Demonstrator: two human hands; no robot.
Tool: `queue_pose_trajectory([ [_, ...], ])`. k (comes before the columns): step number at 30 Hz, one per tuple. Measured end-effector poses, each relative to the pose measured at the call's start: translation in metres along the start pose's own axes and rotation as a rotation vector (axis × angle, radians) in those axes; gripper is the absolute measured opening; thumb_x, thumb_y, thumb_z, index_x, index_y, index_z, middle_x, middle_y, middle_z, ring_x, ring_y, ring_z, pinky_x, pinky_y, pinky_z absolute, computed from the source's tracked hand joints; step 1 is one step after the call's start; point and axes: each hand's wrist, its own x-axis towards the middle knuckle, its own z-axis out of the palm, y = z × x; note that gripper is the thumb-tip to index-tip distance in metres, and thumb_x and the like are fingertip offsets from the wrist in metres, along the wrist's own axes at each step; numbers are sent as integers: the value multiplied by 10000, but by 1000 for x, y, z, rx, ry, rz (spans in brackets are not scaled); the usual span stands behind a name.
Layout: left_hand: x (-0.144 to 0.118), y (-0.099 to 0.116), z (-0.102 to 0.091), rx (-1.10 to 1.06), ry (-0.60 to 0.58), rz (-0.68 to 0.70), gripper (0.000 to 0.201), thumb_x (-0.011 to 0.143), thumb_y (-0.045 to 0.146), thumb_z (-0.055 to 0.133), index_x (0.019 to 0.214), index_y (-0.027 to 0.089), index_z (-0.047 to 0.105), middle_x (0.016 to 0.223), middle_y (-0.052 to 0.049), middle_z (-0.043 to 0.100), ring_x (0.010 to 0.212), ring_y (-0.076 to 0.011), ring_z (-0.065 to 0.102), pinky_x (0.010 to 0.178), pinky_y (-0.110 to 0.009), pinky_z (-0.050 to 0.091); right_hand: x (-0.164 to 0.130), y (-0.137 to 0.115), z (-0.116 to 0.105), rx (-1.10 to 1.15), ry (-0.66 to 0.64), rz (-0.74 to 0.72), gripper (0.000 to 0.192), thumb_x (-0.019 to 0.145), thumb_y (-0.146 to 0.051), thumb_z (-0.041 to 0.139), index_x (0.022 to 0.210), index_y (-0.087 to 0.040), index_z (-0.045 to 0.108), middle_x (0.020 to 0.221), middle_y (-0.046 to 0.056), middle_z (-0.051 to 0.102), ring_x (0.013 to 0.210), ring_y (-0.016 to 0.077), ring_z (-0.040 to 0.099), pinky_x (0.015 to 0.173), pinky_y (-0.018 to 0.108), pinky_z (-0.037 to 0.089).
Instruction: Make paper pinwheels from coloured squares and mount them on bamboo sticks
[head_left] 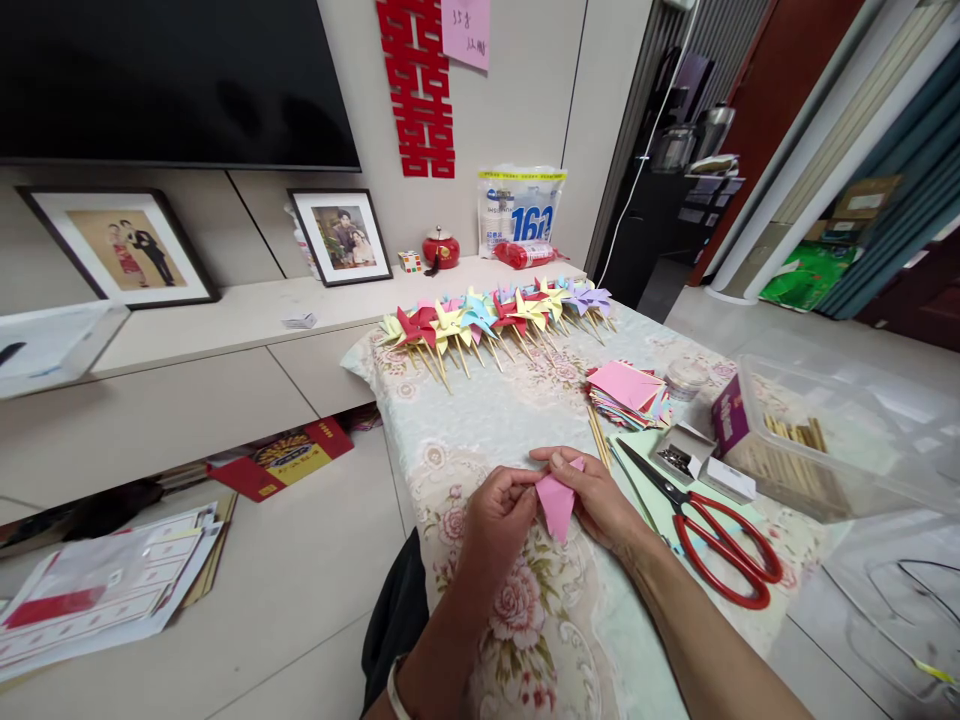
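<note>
A small piece of pink paper (556, 508), folded to a pointed shape, is held over the flowered tablecloth. My left hand (501, 512) pinches its left edge between thumb and fingers. On the other side, my right hand (589, 490) grips the upper right part with the thumb on top. Right of my right hand lie red-handled scissors (724, 545) with black blades, and several thin wooden sticks (598, 436). Behind them sits a stack of coloured paper squares (626, 388), a pink one on top. Paper pinwheels (480, 318) on sticks lie in a row along the table's far end.
To the right stands a clear plastic box (814, 475) with wooden sticks. A small open carton (681, 452) of metal pieces and a round clear container (686, 378) are nearby. The flowered tablecloth (517, 605) covers the table, which reaches a white cabinet (247, 318).
</note>
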Motion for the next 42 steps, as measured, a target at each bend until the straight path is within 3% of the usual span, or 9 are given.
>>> queue_pose_trajectory([
  [8,2,-2,-3,16,62,-52,113,750,275,674,731,191,600,490,48,581,444,-112,508,478,-214,398,1,2,-4,36,-49,-58,469,733,-563,789,965,-156,779,803,60,716,688,170,573,644,282,406],
  [15,-2,15,-3,-20,134,-73,101,722,226,631,674,202,546,476,67,534,432,-105,484,457,-209,347,-3,-9,-10,143,-42,-17,436,745,-538,787,963,-161,786,831,78,729,693,178,623,640,300,496],
  [19,-3,16,-2,-44,102,-80,92,720,232,616,669,200,547,483,65,520,430,-101,467,464,-214,345,-4,-13,-12,185,-83,-23,372,735,-429,818,983,-154,788,808,59,715,688,151,615,650,267,501],
  [25,-2,13,-4,-57,52,-84,114,717,257,635,657,192,563,544,50,529,499,-98,436,504,-219,335,-7,-15,-11,170,-131,24,371,704,-365,848,1008,-164,783,934,84,755,753,162,634,710,269,482],
  [36,-1,11,-7,-90,64,-105,138,705,266,653,649,179,563,574,52,503,530,-89,394,530,-216,298,-8,-14,-7,97,-82,40,358,679,-323,864,991,-170,780,829,43,736,672,132,585,651,252,407],
  [42,-2,15,-6,-32,126,-112,119,708,260,651,656,179,581,565,52,506,521,-92,408,523,-213,311,-7,-13,-9,106,-37,-3,380,655,-337,884,987,-185,780,722,8,699,636,129,567,651,262,400],
])
